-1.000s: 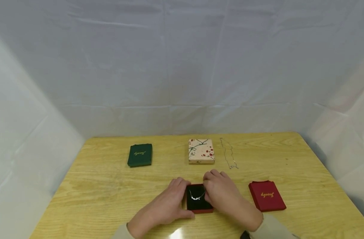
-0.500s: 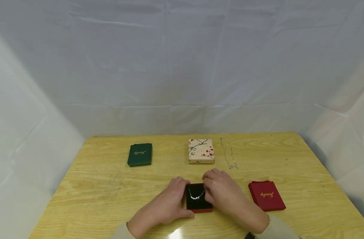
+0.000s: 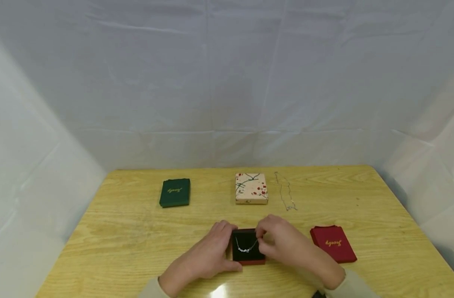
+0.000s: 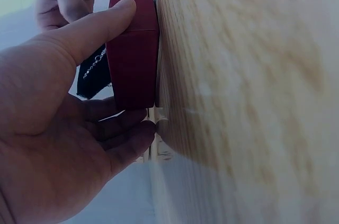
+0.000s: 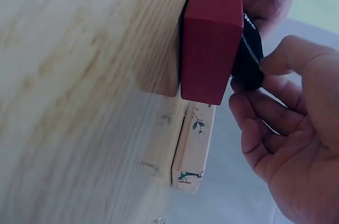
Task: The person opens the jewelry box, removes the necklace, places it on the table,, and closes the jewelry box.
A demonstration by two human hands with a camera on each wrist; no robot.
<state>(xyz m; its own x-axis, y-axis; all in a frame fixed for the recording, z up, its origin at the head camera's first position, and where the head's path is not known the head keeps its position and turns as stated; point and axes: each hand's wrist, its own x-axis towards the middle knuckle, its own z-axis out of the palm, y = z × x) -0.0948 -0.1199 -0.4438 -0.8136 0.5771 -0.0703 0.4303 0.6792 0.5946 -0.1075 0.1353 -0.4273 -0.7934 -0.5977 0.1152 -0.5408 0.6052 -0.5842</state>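
Note:
A small red jewelry box [image 3: 252, 262] rests on the table, its black pad [image 3: 245, 239] bearing a silver necklace [image 3: 245, 250]. My left hand [image 3: 210, 254] grips the box from the left, thumb on the near side and fingers at the far side. At the right edge, my right hand [image 3: 284, 242] pinches the pad between thumb and fingers, where the chain runs over it. From the right wrist view, the pad [image 5: 249, 57] stands tilted partly out of the red box [image 5: 209, 57]. The right fingertips hide the chain's right end.
A dark red lid [image 3: 334, 244] with gold lettering lies to the right. Farther back are a green box [image 3: 175, 193], a floral box [image 3: 251, 189] and a second necklace [image 3: 290, 198]. White sheeting [image 3: 227, 103] hangs behind the wooden table [image 3: 137, 248].
My right hand has shifted slightly right and its fingers have changed position at the pad's edge. The necklace's middle hangs a little lower. The left hand and box stay put.

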